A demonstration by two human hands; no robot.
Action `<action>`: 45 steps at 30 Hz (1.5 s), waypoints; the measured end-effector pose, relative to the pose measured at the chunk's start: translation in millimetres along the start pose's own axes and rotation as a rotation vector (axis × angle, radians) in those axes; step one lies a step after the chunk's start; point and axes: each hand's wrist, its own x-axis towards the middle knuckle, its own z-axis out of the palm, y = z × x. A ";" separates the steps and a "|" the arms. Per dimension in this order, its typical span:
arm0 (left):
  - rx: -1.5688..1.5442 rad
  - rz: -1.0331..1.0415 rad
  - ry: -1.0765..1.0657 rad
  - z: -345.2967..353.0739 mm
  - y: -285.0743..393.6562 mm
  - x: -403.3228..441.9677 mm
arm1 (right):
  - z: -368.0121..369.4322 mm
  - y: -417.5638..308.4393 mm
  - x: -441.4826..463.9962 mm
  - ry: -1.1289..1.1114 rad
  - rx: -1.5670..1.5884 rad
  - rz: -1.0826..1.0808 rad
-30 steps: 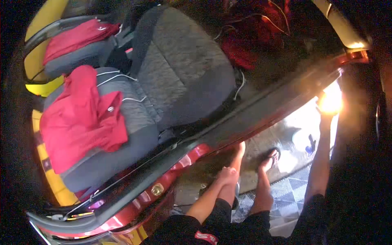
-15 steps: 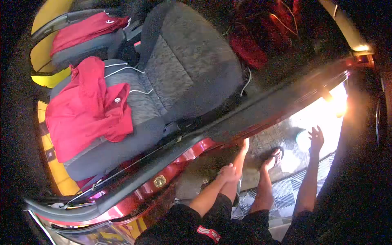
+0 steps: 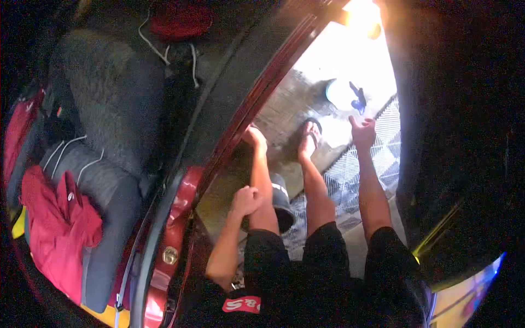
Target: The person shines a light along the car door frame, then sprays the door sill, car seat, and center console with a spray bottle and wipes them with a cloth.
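Observation:
My left hand [image 3: 247, 200] is curled closed beside my left knee, and nothing shows in its fingers. Lower right of the doorway, my right hand [image 3: 363, 131] reaches forward over the floor with thumb and finger spread, holding nothing. Just beyond its fingertips is a small dark blue object [image 3: 358, 99], its kind unclear in the glare. Next to that is a pale round thing with a bluish rim [image 3: 331, 92], mostly washed out by light. A dark bucket [image 3: 282, 198] stands between my legs, partly hidden by my left leg.
The red car door sill [image 3: 257, 104] runs along my left. Inside are a grey seat [image 3: 109, 98], a crimson garment [image 3: 60, 224] with white cords, and another red cloth [image 3: 180, 22]. A grey grid mat [image 3: 350, 180] covers part of the floor. A bright lamp [image 3: 366, 22] glares ahead.
The view has swung to the right, so the car seat slides left. My left hand has moved from over my leg to beside the knee. The dark blue object now shows beyond my right hand.

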 end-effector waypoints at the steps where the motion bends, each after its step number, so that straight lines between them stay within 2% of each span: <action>1: 0.005 0.009 0.004 3.0 1.9 7.0 | 0.7 -5.0 8.0 -0.047 0.043 0.121; 2: -0.034 0.088 0.142 9.6 1.6 5.6 | -0.1 -8.1 9.7 -0.046 0.045 0.124; 4: -0.107 0.255 0.420 23.1 -6.1 7.3 | 1.6 -13.1 14.0 0.004 0.061 -0.025; 5: -0.103 0.261 0.425 27.1 -7.8 9.0 | 0.4 -15.3 18.8 0.032 0.068 -0.102; 6: -0.087 0.215 0.400 27.5 -6.0 12.7 | -1.6 -20.0 28.0 0.044 0.075 -0.109; 9: -0.058 0.105 0.343 27.9 -6.5 6.8 | -9.7 -27.2 38.0 -0.102 0.174 -0.185; 11: -0.110 0.043 0.103 3.0 8.6 -15.8 | -12.8 -25.6 41.2 -0.110 0.178 -0.207; 13: -0.144 0.000 0.006 3.5 3.4 -13.8 | -12.8 -24.1 45.4 -0.131 0.177 -0.256; 15: -0.094 0.237 0.439 53.1 -30.6 26.4 | 10.3 1.2 54.8 -0.088 0.000 -0.360; 17: -0.065 0.341 0.667 62.9 -32.6 37.3 | 10.8 4.8 54.4 -0.112 0.028 -0.374; 20: 0.001 0.060 0.254 37.2 -6.9 25.2 | 14.7 4.9 65.4 -0.156 0.041 -0.387; 21: 0.004 0.049 0.256 35.7 -5.2 14.4 | 11.8 5.7 63.1 -0.172 0.029 -0.374; 24: 0.032 0.079 0.054 24.0 4.0 -1.2 | -1.0 -10.4 58.3 -0.215 0.057 -0.346; 25: 0.030 0.074 0.063 35.1 -1.6 2.8 | -8.4 -15.2 53.8 -0.256 0.079 -0.319; 27: 0.002 0.218 0.460 63.6 -12.4 18.5 | -9.5 -16.9 53.9 -0.290 0.094 -0.282; 28: -0.016 0.300 0.648 69.7 -9.3 23.0 | 0.1 -10.0 62.1 -0.327 -0.032 -0.329; 29: -0.022 0.321 0.629 75.5 -6.6 27.2 | 3.5 3.2 73.8 -0.362 -0.165 -0.365; 31: 0.008 0.137 0.311 61.3 3.2 19.0 | -12.3 -19.5 64.6 -0.194 -0.021 -0.376; 32: 0.036 0.043 0.164 50.6 9.7 17.4 | -18.9 -31.9 59.8 -0.008 -0.019 -0.408; 33: 0.051 0.052 0.155 44.3 18.0 8.8 | -23.6 -45.2 50.6 0.168 -0.016 -0.437; 35: 0.087 0.023 0.135 35.6 37.8 -12.3 | -37.9 -88.1 36.1 0.133 0.383 -0.333; 37: 0.110 0.027 0.129 38.6 40.8 -8.1 | -26.7 -126.4 35.7 0.104 0.621 -0.268; 39: 0.071 0.142 0.444 59.0 14.2 14.1 | -27.2 -170.9 37.9 0.117 0.889 -0.200; 40: 0.045 0.197 0.602 62.1 6.3 19.6 | -44.4 -199.9 31.0 0.117 0.921 -0.107; 41: 0.047 0.206 0.606 55.3 6.6 21.6 | -61.4 -225.6 29.9 0.118 0.958 -0.021; 44: 0.114 -0.029 0.206 27.9 11.0 4.7 | -62.4 -255.1 46.3 0.170 0.985 0.025; 45: 0.115 -0.025 0.209 21.9 11.4 2.4 | -62.3 -264.4 52.6 0.191 0.999 0.043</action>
